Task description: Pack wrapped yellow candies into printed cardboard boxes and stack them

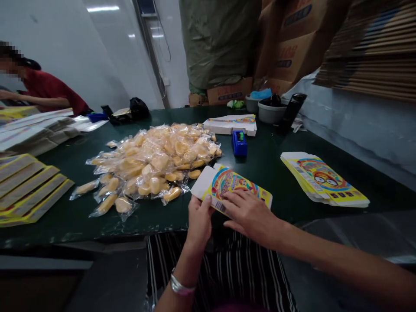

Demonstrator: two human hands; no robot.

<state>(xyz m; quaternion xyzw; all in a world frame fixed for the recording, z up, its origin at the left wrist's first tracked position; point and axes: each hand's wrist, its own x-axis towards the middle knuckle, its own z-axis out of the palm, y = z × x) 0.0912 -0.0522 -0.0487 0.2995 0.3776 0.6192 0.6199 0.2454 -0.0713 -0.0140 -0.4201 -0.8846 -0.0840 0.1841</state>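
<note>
A flat yellow printed carton (227, 184) with a white end flap is held over the table's front edge. My left hand (199, 219) grips its lower left corner, thumb on top and fingers underneath. Across the carton's printed face lies my right hand (248, 212), its fingers stretched out and touching the card. Just beyond is a heap of yellow pieces in clear plastic wrappers (156, 160). To the right rests a stack of similar flat cartons (325, 180).
A blue tape dispenser (239, 144) stands near white folded cartons (230, 124). Yellow boxes (29, 188) lie in a row at left. Grey tubs (272, 110) and a black cylinder (294, 112) are at the back right. A person in red (52, 91) sits at far left.
</note>
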